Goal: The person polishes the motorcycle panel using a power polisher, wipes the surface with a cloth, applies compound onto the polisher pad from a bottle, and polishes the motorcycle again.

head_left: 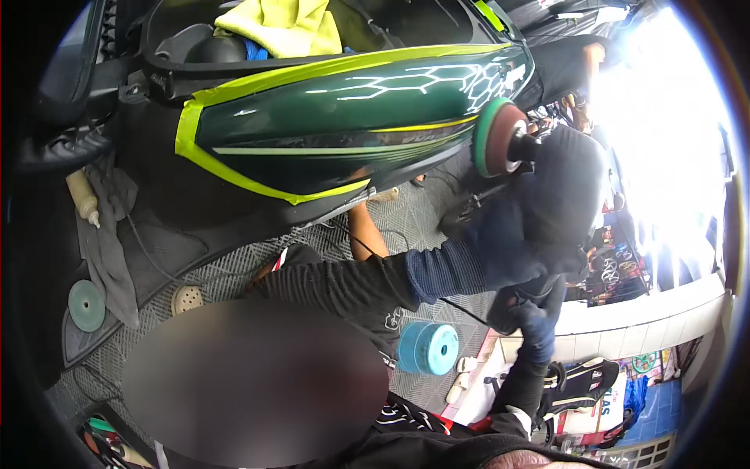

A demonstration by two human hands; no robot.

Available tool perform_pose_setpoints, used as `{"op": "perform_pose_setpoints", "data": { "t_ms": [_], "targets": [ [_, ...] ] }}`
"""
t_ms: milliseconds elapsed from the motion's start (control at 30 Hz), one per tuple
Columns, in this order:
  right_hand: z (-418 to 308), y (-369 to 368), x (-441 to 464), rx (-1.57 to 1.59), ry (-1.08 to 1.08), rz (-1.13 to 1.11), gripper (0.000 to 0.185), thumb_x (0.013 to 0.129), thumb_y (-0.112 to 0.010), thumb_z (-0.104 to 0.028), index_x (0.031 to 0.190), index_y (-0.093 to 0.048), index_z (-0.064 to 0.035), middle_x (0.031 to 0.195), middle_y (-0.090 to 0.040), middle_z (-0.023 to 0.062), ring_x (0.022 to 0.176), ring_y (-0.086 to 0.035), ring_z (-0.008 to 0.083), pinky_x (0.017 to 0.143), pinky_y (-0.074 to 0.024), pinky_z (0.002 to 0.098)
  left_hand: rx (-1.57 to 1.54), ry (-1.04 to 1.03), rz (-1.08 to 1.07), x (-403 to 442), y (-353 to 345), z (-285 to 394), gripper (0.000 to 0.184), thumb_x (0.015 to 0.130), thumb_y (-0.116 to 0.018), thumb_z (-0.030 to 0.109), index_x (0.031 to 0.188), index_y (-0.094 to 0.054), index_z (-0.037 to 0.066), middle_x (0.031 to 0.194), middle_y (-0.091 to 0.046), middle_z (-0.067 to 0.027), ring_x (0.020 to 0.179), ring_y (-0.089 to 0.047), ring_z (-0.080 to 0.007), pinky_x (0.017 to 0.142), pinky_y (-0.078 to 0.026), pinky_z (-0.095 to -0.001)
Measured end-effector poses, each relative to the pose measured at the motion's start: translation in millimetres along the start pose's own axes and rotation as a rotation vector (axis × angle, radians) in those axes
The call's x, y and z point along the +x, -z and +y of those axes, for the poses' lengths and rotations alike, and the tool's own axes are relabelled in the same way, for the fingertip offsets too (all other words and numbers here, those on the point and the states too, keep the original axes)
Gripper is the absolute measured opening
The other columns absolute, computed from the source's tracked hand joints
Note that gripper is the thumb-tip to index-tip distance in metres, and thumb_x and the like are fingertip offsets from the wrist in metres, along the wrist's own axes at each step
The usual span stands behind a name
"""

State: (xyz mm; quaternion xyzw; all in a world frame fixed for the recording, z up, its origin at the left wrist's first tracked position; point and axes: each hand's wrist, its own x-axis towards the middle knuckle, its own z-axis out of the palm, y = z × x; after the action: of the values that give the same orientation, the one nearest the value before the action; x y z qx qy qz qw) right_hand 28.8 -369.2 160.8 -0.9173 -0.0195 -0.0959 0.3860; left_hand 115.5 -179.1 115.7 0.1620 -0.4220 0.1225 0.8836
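Note:
A polisher with a green and maroon foam pad stands at the right end of a glossy dark green vehicle panel. I cannot tell whether the pad presses on the panel. My left hand, in a dark blue glove below a striped sleeve, is wrapped round the polisher's dark front body. Lower down, my right hand, also gloved, grips the polisher's rear handle. Yellow-green masking tape borders the panel. Fingers of the left hand are partly lost in shadow and blur.
A yellow cloth lies above the panel. At left are a bottle, a grey cloth and a round green pad. A blue tub stands on the tiled floor. A cord trails nearby. Another person is beyond the panel.

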Motion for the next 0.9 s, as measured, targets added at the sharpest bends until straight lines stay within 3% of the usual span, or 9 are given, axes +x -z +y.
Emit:
{"op": "perform_pose_setpoints", "data": {
  "t_ms": [33, 67, 267, 333, 400, 467, 667, 767, 900],
  "targets": [
    [-11.3, 6.7, 8.9, -0.071, 0.03, -0.035, 0.073, 0.054, -0.07, -0.007, 0.123, -0.048, 0.0004, 0.106, -0.063, 0.0115, 0.093, -0.065, 0.019, 0.083, -0.0563, 0.0355, -0.304, 0.004, -0.001, 5.9, -0.4, -3.5, 0.033, 0.1, -0.058, 0.01, 0.13, -0.05, 0.003, 0.114, -0.062, -0.007, 0.103, -0.062, -0.0176, 0.094, -0.053, -0.0369],
    [-27.4, 7.6, 13.3, -0.076, 0.007, -0.073, 0.076, 0.054, -0.07, -0.008, 0.126, -0.048, 0.0019, 0.109, -0.064, 0.0124, 0.096, -0.066, 0.0201, 0.087, -0.0555, 0.0353, -0.357, -0.002, -0.013, 8.0, 2.4, -1.7, 0.031, 0.099, -0.058, 0.011, 0.129, -0.051, 0.004, 0.113, -0.062, -0.0072, 0.103, -0.062, -0.0179, 0.094, -0.053, -0.0371],
    [-66.8, 17.5, 44.4, -0.136, -0.013, -0.14, 0.078, 0.055, -0.067, -0.009, 0.129, -0.047, 0.0031, 0.117, -0.063, 0.0135, 0.106, -0.065, 0.0202, 0.091, -0.0546, 0.0357, 0.062, -0.093, 0.027, 20.7, 17.6, 2.3, 0.023, 0.098, -0.057, 0.013, 0.119, -0.055, 0.004, 0.106, -0.063, -0.0084, 0.099, -0.063, -0.0196, 0.091, -0.054, -0.0382],
    [-70.9, 21.6, 54.9, -0.189, 0.09, -0.186, 0.064, 0.066, -0.057, -0.004, 0.129, -0.044, -0.0003, 0.095, -0.063, 0.0101, 0.075, -0.065, 0.014, 0.063, -0.0561, 0.0283, 0.197, -0.141, 0.05, 31.9, 21.3, 1.5, 0.021, 0.097, -0.057, 0.013, 0.116, -0.056, 0.004, 0.104, -0.064, -0.0088, 0.098, -0.063, -0.0201, 0.09, -0.054, -0.0386],
    [-63.1, 32.9, 66.3, -0.354, 0.211, -0.156, 0.063, 0.069, -0.057, -0.006, 0.131, -0.044, 0.0001, 0.094, -0.063, 0.0083, 0.075, -0.064, 0.0129, 0.063, -0.0549, 0.0271, 0.292, -0.183, 0.07, 45.1, 24.3, 0.0, 0.019, 0.097, -0.057, 0.014, 0.113, -0.058, 0.004, 0.102, -0.064, -0.0093, 0.097, -0.064, -0.0207, 0.089, -0.054, -0.039],
    [-73.3, 33.3, 71.8, -0.277, 0.047, -0.07, 0.08, 0.06, -0.066, -0.016, 0.134, -0.043, 0.0034, 0.108, -0.066, 0.0157, 0.092, -0.069, 0.0217, 0.083, -0.0592, 0.0376, 0.354, -0.213, 0.087, 57.5, 24.7, -2.4, 0.017, 0.096, -0.057, 0.014, 0.109, -0.059, 0.004, 0.1, -0.064, -0.0097, 0.096, -0.064, -0.0212, 0.088, -0.054, -0.0393],
    [-88.2, 38.8, 88.3, -0.237, -0.011, -0.065, 0.086, 0.067, -0.071, -0.026, 0.141, -0.041, 0.0027, 0.105, -0.066, 0.0131, 0.087, -0.068, 0.0186, 0.079, -0.0594, 0.036, 0.401, -0.236, 0.123, 85.3, 25.6, -11.8, 0.015, 0.095, -0.056, 0.016, 0.1, -0.064, 0.004, 0.093, -0.065, -0.0109, 0.093, -0.065, -0.0229, 0.085, -0.054, -0.0405],
    [-87.5, 36.7, 95.3, -0.265, 0.052, 0.064, 0.075, 0.072, -0.069, -0.028, 0.137, -0.047, 0.0011, 0.099, -0.065, 0.0073, 0.08, -0.063, 0.0138, 0.075, -0.0557, 0.0316, 0.369, -0.208, 0.121, 99.0, 27.1, -21.1, 0.016, 0.094, -0.055, 0.017, 0.096, -0.065, 0.004, 0.091, -0.065, -0.0113, 0.092, -0.065, -0.0235, 0.084, -0.054, -0.0408],
    [-85.3, 57.0, 114.8, -0.331, 0.033, 0.011, 0.053, 0.08, -0.063, -0.025, 0.127, -0.054, -0.0028, 0.095, -0.063, 0.0031, 0.079, -0.06, 0.011, 0.073, -0.0529, 0.0298, -0.117, -0.007, 0.062, 115.3, 30.9, -39.0, 0.032, 0.1, -0.055, 0.036, 0.105, -0.063, 0.005, 0.091, -0.066, -0.0113, 0.09, -0.066, -0.0214, 0.082, -0.055, -0.0402]
  ]
}}
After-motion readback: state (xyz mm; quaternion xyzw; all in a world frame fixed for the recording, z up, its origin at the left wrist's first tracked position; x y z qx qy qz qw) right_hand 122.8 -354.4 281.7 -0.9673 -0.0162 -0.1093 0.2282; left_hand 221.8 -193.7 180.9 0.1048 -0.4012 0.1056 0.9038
